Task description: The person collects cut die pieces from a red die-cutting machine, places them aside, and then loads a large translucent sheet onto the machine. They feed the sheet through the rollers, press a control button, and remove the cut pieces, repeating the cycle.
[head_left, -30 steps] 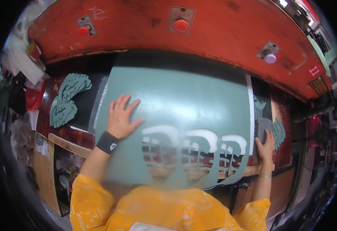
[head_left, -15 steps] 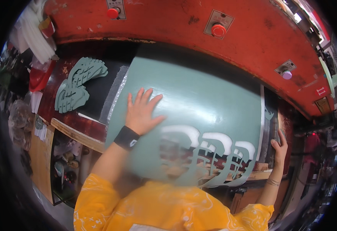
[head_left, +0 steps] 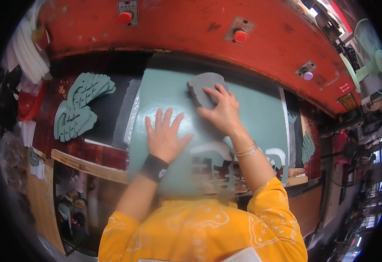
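Observation:
A smooth green sheet [head_left: 156, 83] lies under the red machine, with several curved shapes cut out along its near edge. My left hand [head_left: 164, 137] rests flat on the sheet's left part, fingers spread, a black band round the wrist. My right hand [head_left: 223, 109] grips a grey cutting die [head_left: 203, 83] with a curved outline, its fingers over the top and its thumb at the near side. The die sits on or just above the sheet; I cannot tell which. The right forearm covers part of the cut-outs.
Stacked green cut pieces [head_left: 77, 107] lie on the left of the bench, and another stack [head_left: 308, 147] lies at the right. The red machine beam [head_left: 178, 30], with several buttons, spans the far side. A green fan [head_left: 374, 56] stands far right. A wooden edge [head_left: 86, 166] borders the front left.
My right hand has come from the bench's right edge to the middle of the sheet and now holds the grey die. The left hand stays flat on the sheet. The view has shifted slightly.

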`<action>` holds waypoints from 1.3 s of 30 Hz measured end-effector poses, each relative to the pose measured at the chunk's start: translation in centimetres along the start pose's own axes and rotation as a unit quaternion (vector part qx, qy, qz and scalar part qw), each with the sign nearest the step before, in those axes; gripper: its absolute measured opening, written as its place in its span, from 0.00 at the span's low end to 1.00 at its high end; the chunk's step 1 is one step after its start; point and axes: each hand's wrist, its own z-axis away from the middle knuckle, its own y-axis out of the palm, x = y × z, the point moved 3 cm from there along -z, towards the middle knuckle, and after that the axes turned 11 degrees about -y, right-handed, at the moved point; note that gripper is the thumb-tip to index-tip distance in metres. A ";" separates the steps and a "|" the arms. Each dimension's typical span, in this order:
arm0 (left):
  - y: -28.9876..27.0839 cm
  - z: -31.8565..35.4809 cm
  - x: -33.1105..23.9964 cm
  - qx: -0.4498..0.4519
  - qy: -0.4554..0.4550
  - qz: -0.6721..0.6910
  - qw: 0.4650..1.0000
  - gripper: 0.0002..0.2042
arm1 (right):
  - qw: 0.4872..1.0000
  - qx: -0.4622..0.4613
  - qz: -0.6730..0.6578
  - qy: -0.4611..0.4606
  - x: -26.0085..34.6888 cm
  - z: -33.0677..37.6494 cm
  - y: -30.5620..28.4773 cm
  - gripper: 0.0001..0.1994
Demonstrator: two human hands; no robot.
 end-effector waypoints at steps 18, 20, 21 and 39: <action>-0.5 -0.7 0.6 0.006 0.025 0.061 0.998 0.26 | 0.997 -0.008 -0.077 0.018 -3.4 2.2 -0.4 0.32; -1.5 0.0 0.4 0.012 0.051 0.179 0.982 0.22 | 0.999 -0.019 0.024 0.042 -6.0 5.0 -2.7 0.31; -1.9 0.5 0.2 0.016 0.044 0.243 0.969 0.20 | 0.994 -0.016 0.098 0.054 -7.1 6.5 -3.5 0.31; -0.6 4.8 -7.5 0.186 0.107 0.215 0.953 0.09 | 0.899 -0.372 0.186 0.135 -19.3 -0.1 -18.3 0.33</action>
